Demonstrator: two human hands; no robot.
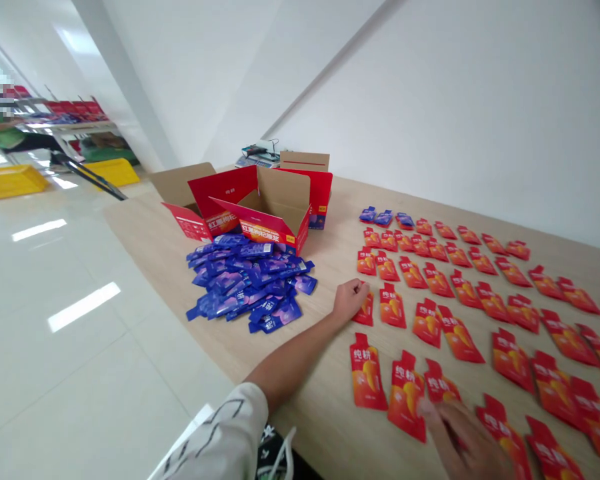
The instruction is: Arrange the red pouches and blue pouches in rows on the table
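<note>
Red spouted pouches with orange fruit printed on them lie in rows over the right part of the table; one is this front-row pouch (366, 373). My left hand (349, 300) is closed at the top and left edge of a red pouch (364, 310) lying on the table. Lower right, my right hand (467, 437) is blurred over another red pouch (437, 381) and covers its lower part; its grip is unclear. A heap of blue-purple pouches (250, 280) lies left of my left hand. Several blue pouches (384, 217) lie at the far end of the rows.
Behind the heap stand open red cartons (280, 230) with flaps raised. Papers and a dark object (255, 152) lie at the table's far corner, by the white wall. On the floor at left are yellow crates (13, 181); a person (5, 133) sits at another table.
</note>
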